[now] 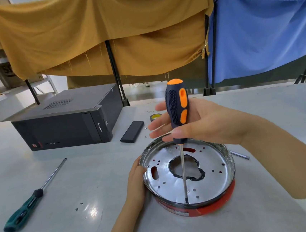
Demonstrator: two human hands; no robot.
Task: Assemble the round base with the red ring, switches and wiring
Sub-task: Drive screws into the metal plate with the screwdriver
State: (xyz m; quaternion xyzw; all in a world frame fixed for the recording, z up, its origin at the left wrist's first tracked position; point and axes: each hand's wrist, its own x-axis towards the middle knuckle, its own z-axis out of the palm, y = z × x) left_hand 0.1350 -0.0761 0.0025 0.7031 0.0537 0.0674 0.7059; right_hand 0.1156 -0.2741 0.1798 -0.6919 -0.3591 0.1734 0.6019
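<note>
On the table: a round base (188, 172) sits near the front edge of a pale grey table (61, 180), just ahead of the person.
Base: a shiny metal pan with a raised rim, small holes, red-lined slots and a ragged black-edged opening in the middle.
Red ring: a red ring (213, 206) runs round the outside of the base at its lower front and right, already seated against it.
Left hand: the left hand (136, 179) rests against the base's left rim, fingers curled over the edge, steadying it.
Right hand: the right hand (192, 124) holds an orange and black screwdriver (178, 113) upright; the thumb presses the lower handle while the other fingers lie nearly straight behind it.
Screwdriver tip: it meets the pan floor near the front rim, apparently on a screw; the screw itself is too small to make out.
Progress: ring and pan look joined, and fastening seems under way. No switches or wiring are visible, so those steps probably remain.
Elsewhere on the table: a green-handled screwdriver (31, 200) lies to the left; a black computer case (66, 122), a small dark flat block (132, 132) and a tape roll (154, 117) sit further back.
</note>
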